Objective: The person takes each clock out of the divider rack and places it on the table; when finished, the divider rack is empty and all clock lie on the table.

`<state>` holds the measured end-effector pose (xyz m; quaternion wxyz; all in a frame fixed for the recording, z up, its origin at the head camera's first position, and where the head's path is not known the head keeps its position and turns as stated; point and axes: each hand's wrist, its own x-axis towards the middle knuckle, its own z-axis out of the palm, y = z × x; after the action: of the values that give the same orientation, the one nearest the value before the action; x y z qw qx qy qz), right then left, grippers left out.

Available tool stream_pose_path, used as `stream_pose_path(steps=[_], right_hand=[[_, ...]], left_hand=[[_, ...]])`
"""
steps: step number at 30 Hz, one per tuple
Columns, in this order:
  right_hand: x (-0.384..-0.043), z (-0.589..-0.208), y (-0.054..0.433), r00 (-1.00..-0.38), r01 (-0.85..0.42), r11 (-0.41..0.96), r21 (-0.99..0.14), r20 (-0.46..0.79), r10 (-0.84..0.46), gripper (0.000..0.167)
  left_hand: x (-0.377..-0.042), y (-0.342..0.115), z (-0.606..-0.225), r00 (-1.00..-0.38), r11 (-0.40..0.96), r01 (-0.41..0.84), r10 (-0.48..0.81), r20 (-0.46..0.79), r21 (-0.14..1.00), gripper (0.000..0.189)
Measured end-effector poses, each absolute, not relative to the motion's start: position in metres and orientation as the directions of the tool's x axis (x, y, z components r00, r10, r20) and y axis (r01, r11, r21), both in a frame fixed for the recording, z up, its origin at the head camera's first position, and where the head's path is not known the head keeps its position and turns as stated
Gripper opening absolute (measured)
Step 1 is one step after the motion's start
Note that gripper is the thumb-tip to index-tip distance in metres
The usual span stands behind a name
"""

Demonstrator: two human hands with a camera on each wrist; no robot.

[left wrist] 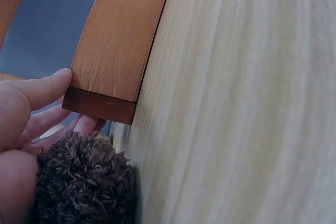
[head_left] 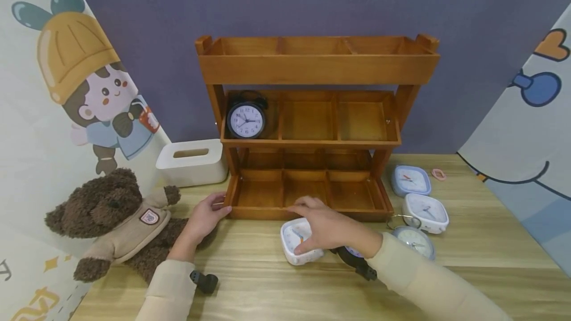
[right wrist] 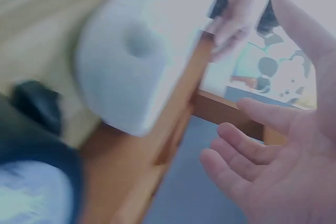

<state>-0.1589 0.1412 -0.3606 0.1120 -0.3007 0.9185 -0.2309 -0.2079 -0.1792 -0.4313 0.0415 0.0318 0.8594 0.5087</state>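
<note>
At the lower left corner of a brown wooden three-tier shelf (head_left: 318, 70), my left hand (head_left: 205, 218) grips the end of the wood. The left wrist view shows its thumb (left wrist: 50, 88) on one side and fingertips partly hidden behind. My right hand (head_left: 327, 226) hovers over a white square alarm clock (head_left: 289, 240) in front of the bottom tier. In the right wrist view its fingers are spread, apart from the blurred white clock (right wrist: 139, 51). A black alarm clock (head_left: 352, 256) lies partly under the right forearm. Another black twin-bell alarm clock (head_left: 247, 121) stands in the middle tier's left compartment.
Right of the shelf are a blue square clock (head_left: 411, 181), a white square clock (head_left: 426, 213) and a round grey clock (head_left: 415, 242). A small pink ring-shaped item (head_left: 439, 175) lies behind them. On the left are a white tissue box (head_left: 194, 170) and a brown teddy bear (head_left: 134, 234).
</note>
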Motion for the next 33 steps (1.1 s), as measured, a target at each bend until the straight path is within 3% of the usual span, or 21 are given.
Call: stream_pose_path(steps=[5,13,22,33], right_hand=[[-0.164,-0.333,0.132,-0.807,-0.517,0.713,-0.474,-0.009,-0.591,0.085],[-0.186,-0.3,0.107,-0.799,-0.592,0.684,-0.426,0.196,-0.569,0.083],[-0.222,-0.277,0.081,-0.818,-0.574,0.684,-0.449,0.329,-0.471,0.08],[-0.265,-0.26,0.058,-0.818,-0.564,0.717,-0.41,0.396,-0.417,0.081]], left_hand=[[-0.207,-0.18,-0.431,-0.994,0.476,0.012,0.098,-0.039,0.879,0.049],[-0.207,-0.181,-0.433,-0.994,0.472,0.006,0.098,-0.046,0.882,0.05],[-0.209,-0.179,-0.43,-0.994,0.477,0.011,0.099,-0.042,0.879,0.049],[-0.206,-0.178,-0.426,-0.994,0.473,0.011,0.104,-0.044,0.881,0.05]])
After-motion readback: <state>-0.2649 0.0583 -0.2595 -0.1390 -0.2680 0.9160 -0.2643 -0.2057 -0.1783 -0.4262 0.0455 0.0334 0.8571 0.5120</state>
